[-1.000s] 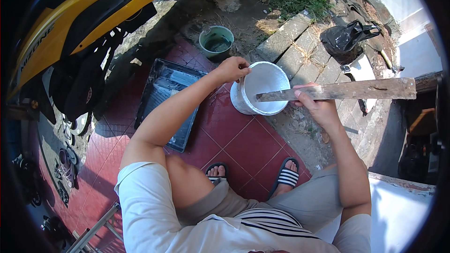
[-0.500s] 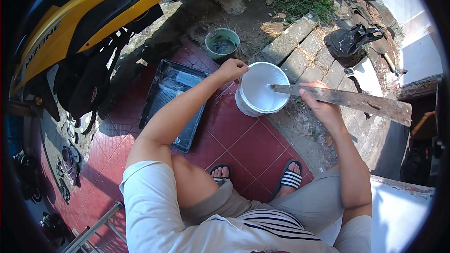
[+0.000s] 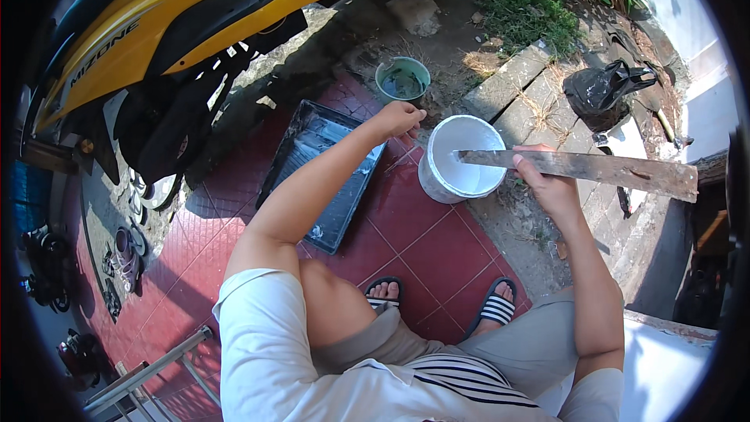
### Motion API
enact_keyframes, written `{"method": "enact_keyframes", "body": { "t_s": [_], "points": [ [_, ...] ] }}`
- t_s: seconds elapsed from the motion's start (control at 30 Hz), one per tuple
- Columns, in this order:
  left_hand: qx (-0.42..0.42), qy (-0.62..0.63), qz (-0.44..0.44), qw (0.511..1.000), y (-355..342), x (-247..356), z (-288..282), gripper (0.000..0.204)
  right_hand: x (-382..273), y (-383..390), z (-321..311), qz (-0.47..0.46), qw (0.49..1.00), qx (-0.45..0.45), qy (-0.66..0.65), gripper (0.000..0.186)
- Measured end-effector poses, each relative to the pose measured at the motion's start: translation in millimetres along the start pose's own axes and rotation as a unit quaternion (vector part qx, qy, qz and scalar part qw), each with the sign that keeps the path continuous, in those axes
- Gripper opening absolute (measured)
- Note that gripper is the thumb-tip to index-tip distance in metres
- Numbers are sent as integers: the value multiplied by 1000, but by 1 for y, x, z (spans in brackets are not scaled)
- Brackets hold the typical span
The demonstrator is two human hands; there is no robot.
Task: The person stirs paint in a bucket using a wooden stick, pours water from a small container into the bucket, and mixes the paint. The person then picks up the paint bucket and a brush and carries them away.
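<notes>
A white bucket (image 3: 439,185) of white paint stands in front of me, on the edge of the red tiles. Gripped in my right hand (image 3: 551,187) is a long, weathered wooden plank (image 3: 625,172). The plank's left end reaches over the rim and into the bucket, touching the white paint; its other end sticks out to the right. My left hand (image 3: 400,120) hovers just left of the bucket's rim, apart from it. Its fingers are loosely bent with gaps between them, and nothing shows in them. A black paint tray (image 3: 344,215) smeared with white lies beneath my left forearm.
A small green bucket (image 3: 403,78) with liquid stands beyond my left hand. A yellow and black motorbike (image 3: 180,12) looms at the upper left. Concrete blocks (image 3: 508,78) and a black plastic bag (image 3: 601,94) lie at the right. Near the lower left is a metal ladder (image 3: 148,379).
My left hand has come away from the bucket's rim, and its fingers have loosened. The plank has levelled slightly in my right hand. The whole view has shifted, with things now farther right.
</notes>
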State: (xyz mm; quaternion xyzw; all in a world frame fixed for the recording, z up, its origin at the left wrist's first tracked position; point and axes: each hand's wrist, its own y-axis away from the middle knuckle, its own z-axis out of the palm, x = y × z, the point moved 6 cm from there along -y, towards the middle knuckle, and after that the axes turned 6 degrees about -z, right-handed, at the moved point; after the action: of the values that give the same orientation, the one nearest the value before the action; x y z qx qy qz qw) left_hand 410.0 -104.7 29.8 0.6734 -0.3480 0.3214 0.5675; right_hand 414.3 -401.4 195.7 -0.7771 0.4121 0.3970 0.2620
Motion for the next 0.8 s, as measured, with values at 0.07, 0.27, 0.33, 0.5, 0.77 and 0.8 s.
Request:
{"method": "enact_keyframes", "body": {
  "t_s": [0.07,0.27,0.33,0.5,0.77,0.8],
  "points": [
    [6,-13,-7,1000,1,-2,-5,35,8,0,6,55,994,5,-95,28],
    [-1,12,20,1000,9,-7,-2,25,8,-6,15,53,987,20,-153,26],
    [-2,-6,32,999,13,-5,1,21,14,-8,9,55,986,38,-155,27],
    [9,-37,52,998,22,-3,1,17,9,-9,11,84,976,64,-190,26],
    [0,15,42,999,26,-3,-10,20,5,-9,7,96,970,65,-212,28],
    [2,16,43,999,28,-3,-12,20,10,-9,5,90,978,80,-171,28]
  ]
}}
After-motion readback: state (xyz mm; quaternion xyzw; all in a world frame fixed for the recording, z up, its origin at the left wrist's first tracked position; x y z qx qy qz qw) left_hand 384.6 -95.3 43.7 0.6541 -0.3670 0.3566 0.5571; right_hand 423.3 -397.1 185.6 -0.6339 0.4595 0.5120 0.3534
